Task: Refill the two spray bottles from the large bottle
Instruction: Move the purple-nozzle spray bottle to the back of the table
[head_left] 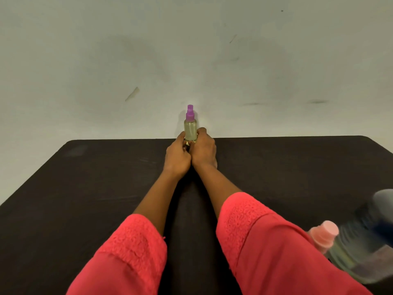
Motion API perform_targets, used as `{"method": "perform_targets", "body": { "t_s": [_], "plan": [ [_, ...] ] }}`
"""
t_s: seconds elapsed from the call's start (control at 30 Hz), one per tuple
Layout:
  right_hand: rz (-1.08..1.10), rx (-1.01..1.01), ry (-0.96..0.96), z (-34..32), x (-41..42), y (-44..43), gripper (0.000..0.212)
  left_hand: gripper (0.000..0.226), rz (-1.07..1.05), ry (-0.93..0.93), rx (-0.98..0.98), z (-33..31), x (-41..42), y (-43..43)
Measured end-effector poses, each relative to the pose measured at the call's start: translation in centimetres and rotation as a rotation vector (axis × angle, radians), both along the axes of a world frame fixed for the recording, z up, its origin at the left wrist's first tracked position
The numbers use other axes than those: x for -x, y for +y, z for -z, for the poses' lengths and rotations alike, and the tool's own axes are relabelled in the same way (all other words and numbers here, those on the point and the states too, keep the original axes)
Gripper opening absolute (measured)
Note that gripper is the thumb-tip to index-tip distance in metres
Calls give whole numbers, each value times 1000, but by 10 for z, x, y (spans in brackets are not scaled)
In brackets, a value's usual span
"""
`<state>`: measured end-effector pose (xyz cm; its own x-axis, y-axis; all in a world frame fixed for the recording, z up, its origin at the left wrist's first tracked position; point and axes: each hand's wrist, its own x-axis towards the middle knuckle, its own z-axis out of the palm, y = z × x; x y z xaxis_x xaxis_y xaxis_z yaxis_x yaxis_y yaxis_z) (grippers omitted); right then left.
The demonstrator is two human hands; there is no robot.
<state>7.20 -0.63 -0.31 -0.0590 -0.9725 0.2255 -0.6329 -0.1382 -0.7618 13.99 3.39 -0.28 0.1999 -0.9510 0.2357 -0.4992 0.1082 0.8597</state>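
Note:
A small clear spray bottle [190,129] with a purple spray cap and pale yellowish liquid stands upright at the far edge of the dark table [85,188]. My left hand [178,156] and my right hand [203,148] both grip its lower part, fingers curled round it from either side. At the near right a second small spray bottle with a pink cap [324,234] stands beside the large clear bottle with a dark cap [365,237], both blurred and partly cut off by my right sleeve.
A pale wall [191,60] rises directly behind the table's far edge. My red sleeves [265,248] cover the near middle of the table. Bare dark tabletop lies to the left and right of my hands.

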Motion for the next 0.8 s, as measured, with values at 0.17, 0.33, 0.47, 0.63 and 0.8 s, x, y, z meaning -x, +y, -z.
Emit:
{"method": "perform_targets", "body": {
  "t_s": [0.17, 0.33, 0.47, 0.63, 0.8],
  "plan": [
    [26, -10, -7, -2, -1, -1, 14, 47, 15, -21, -8, -1, 2, 4],
    [25, -15, -2, -3, -1, 0, 15, 48, 9, -26, -22, -2, 3, 3],
    [19, -23, -52, -4, 1, 2, 19, 47, -15, -26, -1, 0, 3, 2],
    [26, -10, -126, -7, 8, 11, 39, 42, -65, 14, 58, -5, 10, 16],
    [15, -6, -125, -9, 12, 31, 36, 46, -77, 28, 43, -6, 16, 39]
  ]
}}
